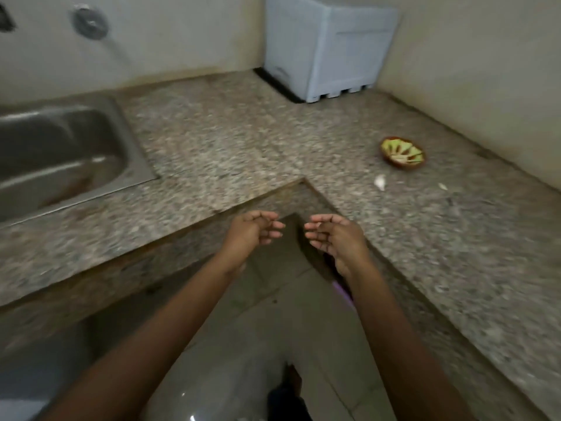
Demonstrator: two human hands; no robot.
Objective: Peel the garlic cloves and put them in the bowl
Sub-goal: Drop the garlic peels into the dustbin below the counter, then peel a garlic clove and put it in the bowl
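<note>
Bowl is being seen at the right of the frame on the desk. A garlic clove is lying just below it, apart from it, with a smaller pale piece further right. Left hand and right hand are being held at frame centre, fingers loosely curled, nothing being gripped.

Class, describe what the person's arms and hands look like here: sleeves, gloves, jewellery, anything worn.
The left arm and right arm are bare up to the frame's edge; no sleeves show. The left hand and right hand wear no gloves; no ring, watch or bracelet is visible, though the picture is blurred.
</note>
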